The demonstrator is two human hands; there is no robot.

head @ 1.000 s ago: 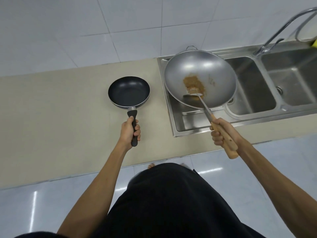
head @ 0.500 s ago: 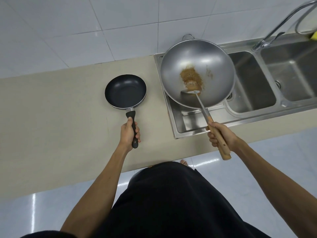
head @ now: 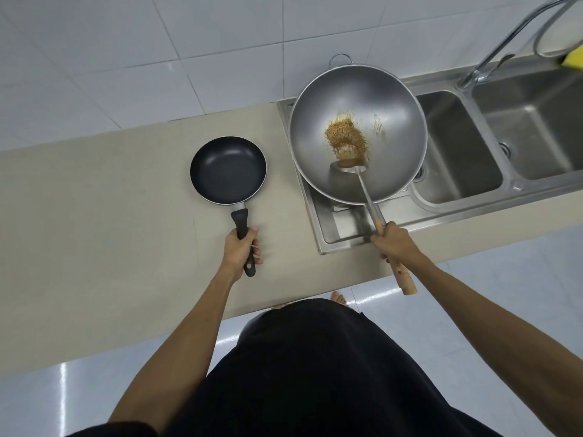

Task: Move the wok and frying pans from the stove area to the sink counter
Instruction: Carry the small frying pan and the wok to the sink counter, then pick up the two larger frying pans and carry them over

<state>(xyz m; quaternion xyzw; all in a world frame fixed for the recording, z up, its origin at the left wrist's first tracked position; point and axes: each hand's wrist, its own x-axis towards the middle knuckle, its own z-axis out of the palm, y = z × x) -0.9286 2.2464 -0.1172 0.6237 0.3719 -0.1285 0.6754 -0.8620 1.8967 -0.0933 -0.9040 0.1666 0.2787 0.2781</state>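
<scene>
Okay, left hand (head: 240,250) clenched on the frying pan (head: 228,170) handle, pan just ahead on the counter (head: 94,197), right hand (head: 391,241) gripping the wok (head: 358,134) handle above the sink (head: 457,146) edge, so I should lower it level, keeping the brown residue (head: 346,141) inside.

- The wall (head: 132,52) is covered in large white tiles with thin grey joints.
- A beige counter (head: 94,200) is set against the wall.
- A steel sink (head: 536,121) with two basins is sunk into the counter at the right, with a flat draining part at its left.
- A curved steel tap (head: 511,36) is mounted behind the basins.
- A yellow thing (head: 572,59) is seen at the right edge, mostly cut off.
- The floor (head: 473,310) is laid with glossy pale tiles, in which overhead light is reflected.
</scene>
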